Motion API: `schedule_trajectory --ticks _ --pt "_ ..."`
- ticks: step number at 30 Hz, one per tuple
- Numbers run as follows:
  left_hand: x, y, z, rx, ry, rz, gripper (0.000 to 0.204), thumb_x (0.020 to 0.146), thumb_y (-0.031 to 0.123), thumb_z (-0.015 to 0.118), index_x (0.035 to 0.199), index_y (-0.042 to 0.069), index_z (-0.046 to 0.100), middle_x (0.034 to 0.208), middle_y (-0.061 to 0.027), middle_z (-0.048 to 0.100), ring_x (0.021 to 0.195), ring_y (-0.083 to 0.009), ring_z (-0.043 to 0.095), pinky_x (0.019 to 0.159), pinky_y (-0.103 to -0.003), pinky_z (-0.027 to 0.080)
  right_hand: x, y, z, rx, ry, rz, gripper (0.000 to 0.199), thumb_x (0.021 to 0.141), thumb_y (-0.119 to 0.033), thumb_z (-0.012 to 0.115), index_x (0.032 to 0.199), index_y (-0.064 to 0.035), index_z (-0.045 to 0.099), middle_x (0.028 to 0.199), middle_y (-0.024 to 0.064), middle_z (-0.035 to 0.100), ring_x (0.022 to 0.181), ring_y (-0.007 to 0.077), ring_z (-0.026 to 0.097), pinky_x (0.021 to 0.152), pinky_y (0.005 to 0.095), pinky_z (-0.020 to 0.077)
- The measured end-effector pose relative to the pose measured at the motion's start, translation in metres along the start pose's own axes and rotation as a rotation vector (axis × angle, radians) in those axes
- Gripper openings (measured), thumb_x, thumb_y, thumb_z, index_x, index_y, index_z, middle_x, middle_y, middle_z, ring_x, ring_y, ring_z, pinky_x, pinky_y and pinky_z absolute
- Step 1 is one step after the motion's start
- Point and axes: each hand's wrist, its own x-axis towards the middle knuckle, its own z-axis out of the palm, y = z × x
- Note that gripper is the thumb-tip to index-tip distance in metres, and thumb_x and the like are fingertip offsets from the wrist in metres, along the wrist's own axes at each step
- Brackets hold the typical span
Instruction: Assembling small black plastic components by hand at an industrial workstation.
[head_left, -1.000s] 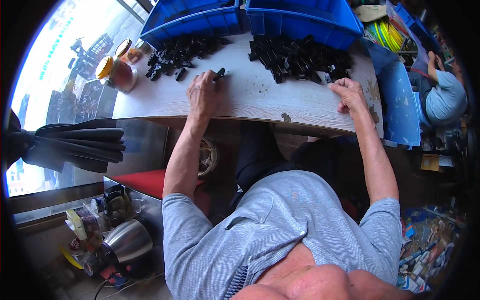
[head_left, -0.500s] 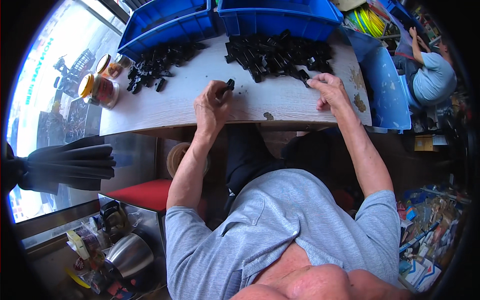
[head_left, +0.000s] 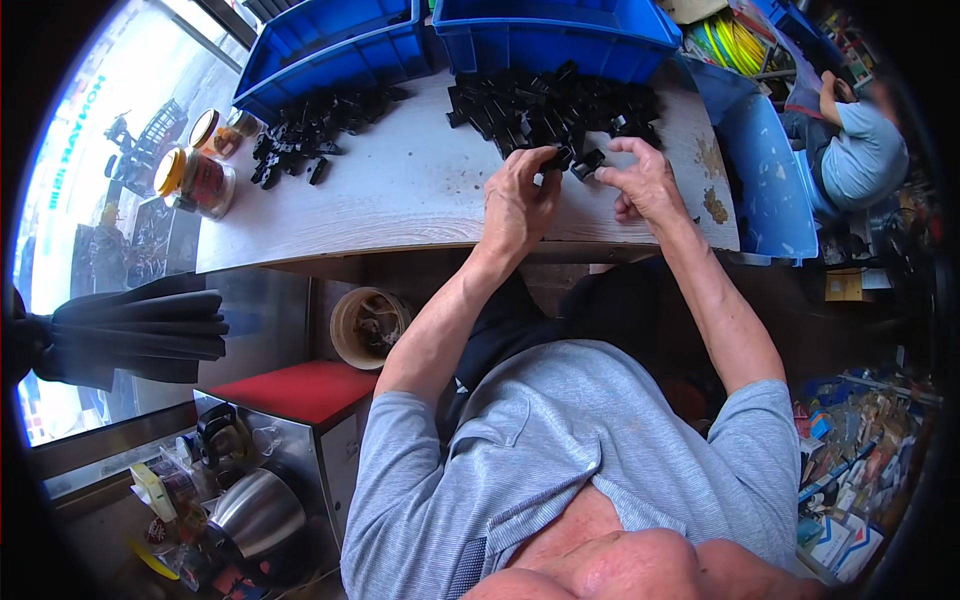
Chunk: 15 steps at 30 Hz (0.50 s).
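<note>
My left hand (head_left: 518, 200) is closed, its thumb and index finger pinching a small black plastic part (head_left: 560, 159). Just to its right, my right hand (head_left: 648, 185) has another black plastic part (head_left: 587, 166) at the tips of its thumb and index finger. The two parts are side by side and very close; whether they touch I cannot tell. Beyond my hands spreads a large heap of similar black plastic parts (head_left: 530, 105). A smaller pile of black parts (head_left: 295, 145) lies farther left on the pale tabletop (head_left: 400, 200).
Two blue bins (head_left: 560, 45) (head_left: 335, 65) stand along the table's far side. At the left edge are a yellow-lidded jar (head_left: 197, 183) and another jar (head_left: 212, 133). A pale blue tub (head_left: 765, 170) adjoins the right edge. Another person (head_left: 865, 150) sits beyond it.
My left hand has moved right with its black part, to beside my right hand. The right hand has shifted slightly left and nearer, bringing its part away from the heap's edge.
</note>
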Motion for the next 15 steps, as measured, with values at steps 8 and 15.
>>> schedule_trajectory --ticks 8,15 --pt "0.013 -0.009 0.019 0.312 -0.055 0.264 0.026 0.085 0.004 0.068 0.11 0.008 0.074 0.103 -0.0115 0.071 0.088 -0.0311 0.071 0.077 -0.037 0.058 0.015 -0.004 0.001 -0.239 -0.134 0.047 0.038 0.082 -0.008 0.07 0.119 -0.0099 0.064 0.063 0.0013 0.058 0.046 0.0109 0.054 0.039 0.0283 0.0471" --pt "0.02 -0.011 0.009 0.38 -0.201 0.402 0.027 0.086 0.002 0.067 0.112 0.008 0.075 0.103 -0.0137 0.07 0.089 -0.031 0.071 0.076 -0.037 0.059 0.015 -0.005 0.004 -0.293 -0.147 0.004 0.032 0.082 -0.007 0.068 0.113 -0.0087 0.064 0.065 0.0024 0.06 0.046 0.0118 0.056 0.039 0.0291 0.0465"
